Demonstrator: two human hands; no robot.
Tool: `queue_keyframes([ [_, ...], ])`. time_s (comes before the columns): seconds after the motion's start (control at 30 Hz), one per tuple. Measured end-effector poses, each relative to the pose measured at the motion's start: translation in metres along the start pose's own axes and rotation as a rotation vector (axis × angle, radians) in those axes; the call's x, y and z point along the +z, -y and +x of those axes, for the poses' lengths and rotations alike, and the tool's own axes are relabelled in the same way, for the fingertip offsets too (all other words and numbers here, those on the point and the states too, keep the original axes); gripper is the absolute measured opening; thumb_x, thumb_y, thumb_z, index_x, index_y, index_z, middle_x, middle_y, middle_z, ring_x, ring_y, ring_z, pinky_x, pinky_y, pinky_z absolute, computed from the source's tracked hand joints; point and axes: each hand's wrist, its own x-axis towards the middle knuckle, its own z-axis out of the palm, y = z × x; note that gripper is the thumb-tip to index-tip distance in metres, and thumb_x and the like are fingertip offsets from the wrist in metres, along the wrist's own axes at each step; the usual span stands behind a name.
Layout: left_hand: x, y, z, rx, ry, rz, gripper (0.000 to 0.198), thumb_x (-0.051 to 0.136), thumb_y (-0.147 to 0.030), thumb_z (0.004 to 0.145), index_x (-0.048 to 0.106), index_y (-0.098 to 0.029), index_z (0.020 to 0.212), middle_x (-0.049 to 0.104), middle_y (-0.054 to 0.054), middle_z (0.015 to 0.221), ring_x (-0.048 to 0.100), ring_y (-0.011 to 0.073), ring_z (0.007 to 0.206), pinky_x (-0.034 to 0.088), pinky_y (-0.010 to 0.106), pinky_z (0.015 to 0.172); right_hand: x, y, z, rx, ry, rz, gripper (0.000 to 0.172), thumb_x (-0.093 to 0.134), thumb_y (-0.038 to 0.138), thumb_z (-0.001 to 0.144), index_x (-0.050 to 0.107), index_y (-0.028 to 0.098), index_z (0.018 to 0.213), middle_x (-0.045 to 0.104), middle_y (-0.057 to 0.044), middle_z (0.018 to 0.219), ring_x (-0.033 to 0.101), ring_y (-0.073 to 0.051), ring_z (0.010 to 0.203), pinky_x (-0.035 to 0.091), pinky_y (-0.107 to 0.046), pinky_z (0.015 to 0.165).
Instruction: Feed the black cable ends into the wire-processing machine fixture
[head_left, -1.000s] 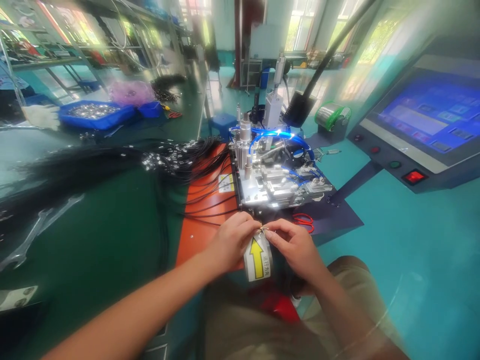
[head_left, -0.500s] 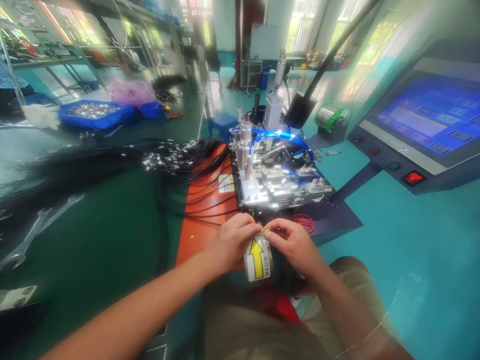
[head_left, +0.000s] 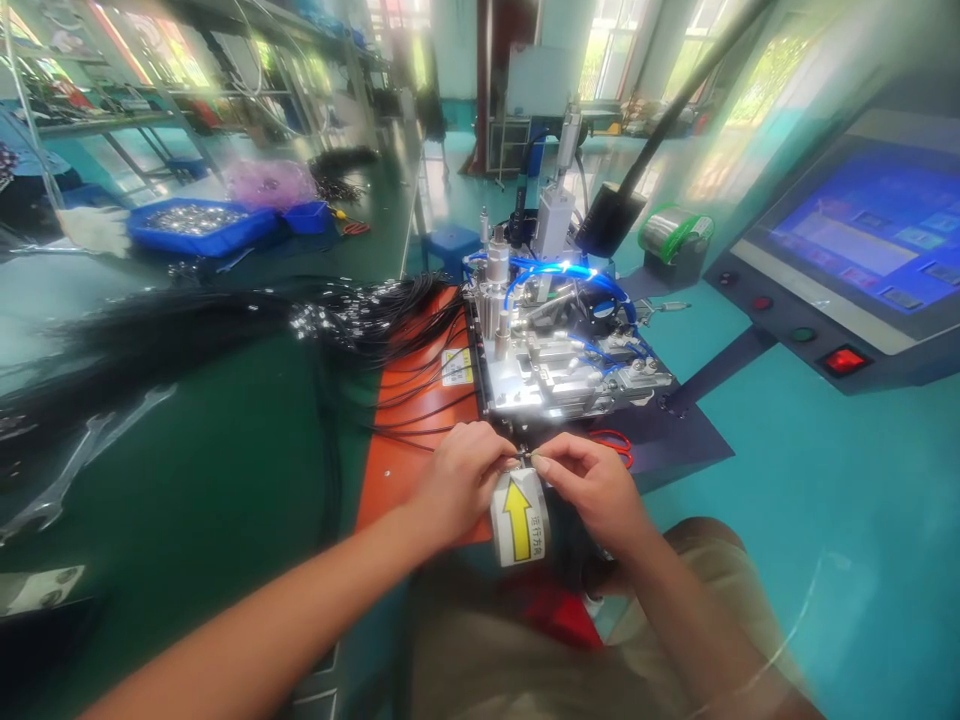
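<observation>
The left hand (head_left: 463, 478) and the right hand (head_left: 598, 492) pinch one small piece (head_left: 524, 456) with their fingers (head_left: 559, 474), near the arrow label (head_left: 519, 520).

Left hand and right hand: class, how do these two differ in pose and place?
The left hand points rightward; the right hand points leftward. The left hand is in front of the orange surface, while the right hand is nearer the dark base. Both are bare, fingertips pinched at a small part just above the arrow label in the picture.
</observation>
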Motion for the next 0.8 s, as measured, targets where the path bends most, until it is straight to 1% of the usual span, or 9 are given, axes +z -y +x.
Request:
queue_keyframes([
  [0.1,0.0,-0.001,0.0,0.022,0.011,-0.015,0.01,0.052,-0.018,0.094,0.061,-0.019,0.089,0.058,0.002,0.082,0.049,0.0171,0.08,0.038,0.03,0.071,0.003,-0.002,0.001,-0.003,-0.025,0.045,0.016,0.071,0.033,0.083,0.069,0.017,0.08,0.064,0.001,0.071,0.053,-0.012,0.063,0.042,-0.023,0.058],
  [0.17,-0.001,-0.001,0.001,0.05,0.021,-0.007,0.012,0.05,-0.019,0.095,0.06,-0.018,0.09,0.057,0.002,0.08,0.048,0.0169,0.078,0.038,0.03,0.07,0.005,-0.004,0.001,-0.02,-0.032,0.066,0.017,0.071,0.033,0.083,0.069,0.017,0.079,0.062,0.001,0.07,0.051,-0.011,0.062,0.041,-0.022,0.057],
  [0.3,0.0,-0.002,0.0,0.136,0.06,0.048,0.016,0.046,-0.019,0.095,0.059,-0.016,0.088,0.055,0.003,0.077,0.045,0.0165,0.071,0.036,0.031,0.068,0.01,-0.011,0.001,-0.061,-0.05,0.102,0.017,0.07,0.033,0.084,0.068,0.017,0.078,0.061,0.001,0.073,0.051,-0.012,0.067,0.042,-0.023,0.061],
  [0.4,0.001,-0.004,0.0,0.145,0.048,0.09,0.018,0.044,-0.019,0.096,0.059,-0.016,0.087,0.054,0.004,0.077,0.044,0.0172,0.071,0.036,0.032,0.068,0.01,-0.015,-0.002,-0.048,-0.078,0.112,0.018,0.069,0.035,0.085,0.068,0.017,0.08,0.062,0.0,0.075,0.053,-0.013,0.069,0.043,-0.024,0.064],
  [0.5,0.003,-0.005,0.0,0.124,0.036,0.121,0.019,0.043,-0.02,0.096,0.06,-0.017,0.087,0.054,0.004,0.079,0.046,0.0181,0.074,0.037,0.031,0.068,0.003,-0.017,-0.003,0.013,-0.052,0.074,0.019,0.071,0.036,0.083,0.069,0.019,0.088,0.062,0.0,0.076,0.052,-0.012,0.066,0.043,-0.024,0.06],
  [0.63,0.005,-0.004,-0.001,0.134,0.038,0.15,0.019,0.042,-0.018,0.096,0.059,-0.017,0.087,0.053,0.004,0.079,0.046,0.018,0.074,0.037,0.031,0.068,-0.015,-0.013,-0.002,0.057,0.037,-0.007,0.031,0.077,0.036,0.078,0.067,0.021,0.103,0.063,0.0,0.086,0.053,-0.012,0.07,0.044,-0.024,0.062],
  [0.7,0.006,-0.003,-0.001,0.143,0.044,0.16,0.019,0.042,-0.018,0.096,0.059,-0.018,0.087,0.053,0.004,0.079,0.046,0.0182,0.075,0.038,0.031,0.069,-0.02,-0.009,0.0,0.067,0.049,-0.054,0.029,0.073,0.04,0.081,0.067,0.021,0.102,0.062,0.0,0.081,0.051,-0.012,0.067,0.043,-0.023,0.058],
  [0.8,0.006,-0.001,-0.001,0.139,0.051,0.16,0.019,0.042,-0.019,0.097,0.059,-0.018,0.088,0.054,0.005,0.081,0.046,0.0185,0.077,0.039,0.032,0.071,-0.022,-0.002,0.003,0.079,0.042,-0.114,0.028,0.064,0.047,0.088,0.067,0.02,0.095,0.059,0.001,0.072,0.049,-0.012,0.061,0.041,-0.023,0.053],
])
